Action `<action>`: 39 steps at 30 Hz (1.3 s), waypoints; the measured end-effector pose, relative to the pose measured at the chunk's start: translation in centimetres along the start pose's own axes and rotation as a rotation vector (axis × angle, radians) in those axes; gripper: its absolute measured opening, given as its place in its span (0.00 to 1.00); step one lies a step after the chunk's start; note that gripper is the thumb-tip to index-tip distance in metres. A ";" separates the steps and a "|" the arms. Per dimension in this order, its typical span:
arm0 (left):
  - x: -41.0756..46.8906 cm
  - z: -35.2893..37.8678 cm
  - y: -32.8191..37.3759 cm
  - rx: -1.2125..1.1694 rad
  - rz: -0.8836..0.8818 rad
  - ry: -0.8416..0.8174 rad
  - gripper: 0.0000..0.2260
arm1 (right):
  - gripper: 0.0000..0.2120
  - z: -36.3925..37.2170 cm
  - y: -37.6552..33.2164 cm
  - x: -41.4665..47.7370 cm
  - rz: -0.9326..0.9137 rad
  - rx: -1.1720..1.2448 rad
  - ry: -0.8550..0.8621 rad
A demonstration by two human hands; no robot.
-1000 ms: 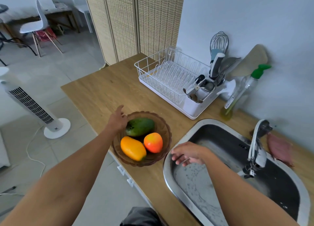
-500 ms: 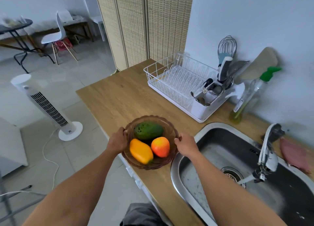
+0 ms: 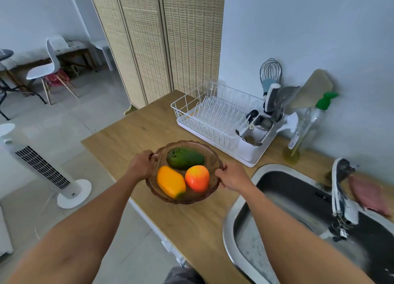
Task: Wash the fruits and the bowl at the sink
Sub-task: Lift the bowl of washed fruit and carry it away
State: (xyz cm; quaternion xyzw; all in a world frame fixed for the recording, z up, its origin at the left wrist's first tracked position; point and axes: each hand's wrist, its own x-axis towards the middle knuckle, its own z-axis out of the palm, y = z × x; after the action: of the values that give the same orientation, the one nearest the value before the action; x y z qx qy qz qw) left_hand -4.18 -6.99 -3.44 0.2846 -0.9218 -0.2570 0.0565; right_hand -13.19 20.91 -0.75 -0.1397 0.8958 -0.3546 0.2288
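Note:
A brown glass bowl (image 3: pixel 210 151) rests on the wooden counter (image 3: pixel 132 138), left of the steel sink (image 3: pixel 238 200). Inside lie a green fruit (image 3: pixel 185 158), an orange-yellow fruit (image 3: pixel 170 181) and a red-orange fruit (image 3: pixel 197 178). My left hand (image 3: pixel 141 165) grips the bowl's left rim. My right hand (image 3: pixel 233 177) grips its right rim. A white tap (image 3: pixel 343 198) hangs over the sink basin.
A white dish rack (image 3: pixel 215 117) with a utensil holder stands behind the bowl. A green-capped bottle (image 3: pixel 307 126) leans by the wall. A pink cloth (image 3: pixel 368 195) lies behind the tap. A tower fan (image 3: pixel 47 172) stands on the floor left of the counter.
My right hand left the sink edge and closed on the bowl's right rim. My left hand wrapped around the left rim. The bowl stays on the counter.

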 end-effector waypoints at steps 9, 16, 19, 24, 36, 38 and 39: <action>11.9 -7.7 3.5 0.109 0.136 0.014 0.16 | 0.12 -4.4 -8.6 5.2 -0.024 0.070 0.028; 19.7 -9.3 7.5 0.112 0.261 -0.016 0.16 | 0.11 -7.5 -10.7 10.2 0.040 0.118 0.091; 23.0 -8.2 9.2 0.107 0.295 -0.031 0.16 | 0.12 -9.0 -10.6 12.1 0.082 0.103 0.131; 27.1 -5.1 11.8 0.107 0.351 -0.062 0.19 | 0.13 -10.6 -9.9 14.6 0.150 0.085 0.175; 35.0 1.4 16.6 -0.002 0.411 -0.063 0.16 | 0.11 -13.3 -7.3 22.3 0.265 0.012 0.356; 36.0 2.2 16.8 -0.007 0.411 -0.074 0.16 | 0.11 -13.2 -7.1 23.2 0.283 0.003 0.360; 36.3 2.7 16.8 -0.007 0.410 -0.083 0.16 | 0.11 -13.1 -6.9 23.5 0.292 -0.005 0.361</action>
State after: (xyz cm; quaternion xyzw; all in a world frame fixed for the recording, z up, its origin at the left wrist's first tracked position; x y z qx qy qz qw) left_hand -43.37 -14.11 1.21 0.0798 -0.9610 -0.2551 0.0704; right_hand -39.42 13.78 5.21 0.0564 0.9337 -0.3348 0.1133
